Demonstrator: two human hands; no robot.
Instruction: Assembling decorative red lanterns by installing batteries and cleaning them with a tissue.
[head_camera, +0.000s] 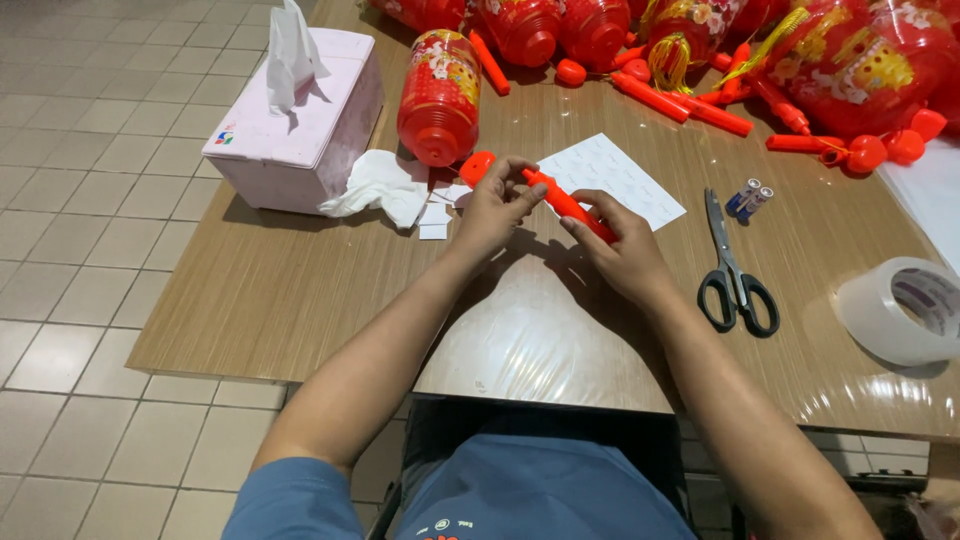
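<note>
A: Two hands are gripping one red stick handle (566, 203) above the wooden table (300, 300). How is it lying?

B: Its long axis is running from the knobbed end by the left hand (492, 212) down to the right hand (622, 255), both clasping it.

A: Farther out?

B: Black scissors (733, 270) and a tape roll (900, 310) are lying right; a pink tissue box (300, 120) is holding tissues beside red lanterns (440, 95).

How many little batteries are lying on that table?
2 batteries: one and the other lie side by side, touching, just right of the scissors blades. More could be hidden among the red lanterns.
</note>
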